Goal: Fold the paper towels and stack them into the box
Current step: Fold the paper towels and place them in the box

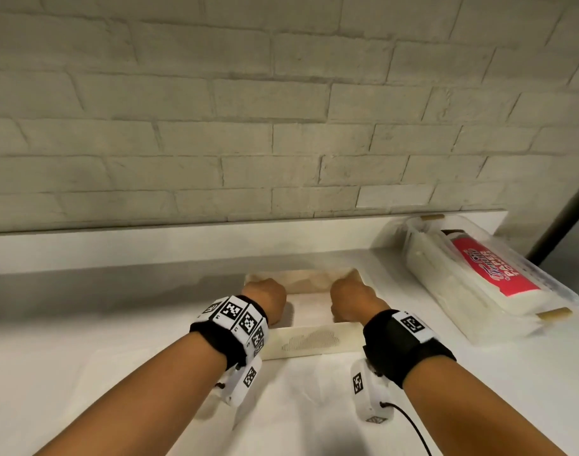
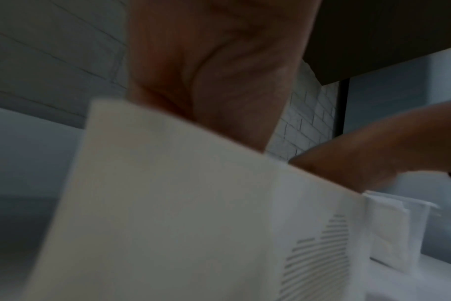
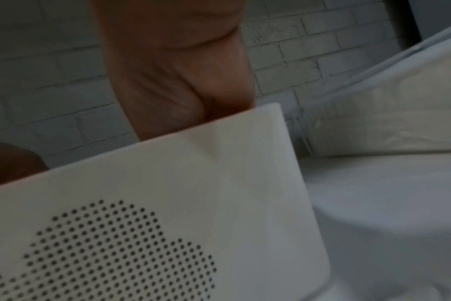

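A white box (image 1: 309,342) with a dotted cloud pattern on its near wall stands on the white counter. Both hands reach down into it from above. My left hand (image 1: 265,299) is at the box's left end and my right hand (image 1: 350,301) at its right end. Between them lies a white paper towel (image 1: 309,306) inside the box. In the left wrist view the box wall (image 2: 180,203) hides the fingers of the left hand (image 2: 214,71). In the right wrist view the box wall (image 3: 168,203) likewise covers the fingers of the right hand (image 3: 178,77).
A clear plastic container (image 1: 478,278) holding a pack of paper towels with a pink label lies at the right against the brick wall. A flat white sheet (image 1: 281,390) lies on the counter under my forearms. A raised ledge runs behind the box.
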`<state>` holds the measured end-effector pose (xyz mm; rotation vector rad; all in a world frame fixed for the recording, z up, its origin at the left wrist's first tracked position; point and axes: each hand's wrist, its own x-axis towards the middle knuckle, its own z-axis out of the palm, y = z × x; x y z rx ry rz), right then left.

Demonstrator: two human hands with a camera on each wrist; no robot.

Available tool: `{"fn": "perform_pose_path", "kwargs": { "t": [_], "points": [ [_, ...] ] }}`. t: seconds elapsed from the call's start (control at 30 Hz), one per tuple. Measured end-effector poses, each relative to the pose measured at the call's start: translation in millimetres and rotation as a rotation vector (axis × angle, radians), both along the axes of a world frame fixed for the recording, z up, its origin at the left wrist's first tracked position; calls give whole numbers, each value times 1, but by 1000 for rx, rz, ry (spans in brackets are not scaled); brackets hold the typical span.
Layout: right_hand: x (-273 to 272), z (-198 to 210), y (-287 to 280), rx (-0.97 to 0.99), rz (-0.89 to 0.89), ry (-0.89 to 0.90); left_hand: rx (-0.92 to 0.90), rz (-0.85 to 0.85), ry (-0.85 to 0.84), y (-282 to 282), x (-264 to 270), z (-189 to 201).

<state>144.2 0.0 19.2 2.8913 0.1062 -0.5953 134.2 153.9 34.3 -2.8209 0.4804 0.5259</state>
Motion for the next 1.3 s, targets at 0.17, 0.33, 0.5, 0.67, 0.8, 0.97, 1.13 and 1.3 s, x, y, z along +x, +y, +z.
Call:
{"fn": "perform_pose_path", "kwargs": {
  "t": [0.17, 0.33, 0.5, 0.67, 0.8, 0.97, 1.13, 1.3],
  "points": [
    [-9, 6, -1, 124, 19, 52, -221, 11, -73, 3, -19, 18],
    [-34, 52, -12, 348, -15, -187, -488, 18, -192, -1, -50, 36],
    [-94, 78, -36, 590, -84, -329, -690, 16, -115, -6, -92, 33],
    [-145, 45, -49, 609, -128, -226, -455, 68, 92, 2, -116, -12],
    [-170, 10, -50, 612, -197, -115, -385, 231, 114, 18, -126, -47],
    [-183, -12, -48, 601, -247, -26, -488, 398, 99, 23, -128, -68],
    [-183, -15, -46, 608, -272, -27, -545, 447, 124, 23, -125, -69],
    [-178, -11, -37, 628, -256, -47, -657, 419, 74, 30, -125, -69]
  ]
}}
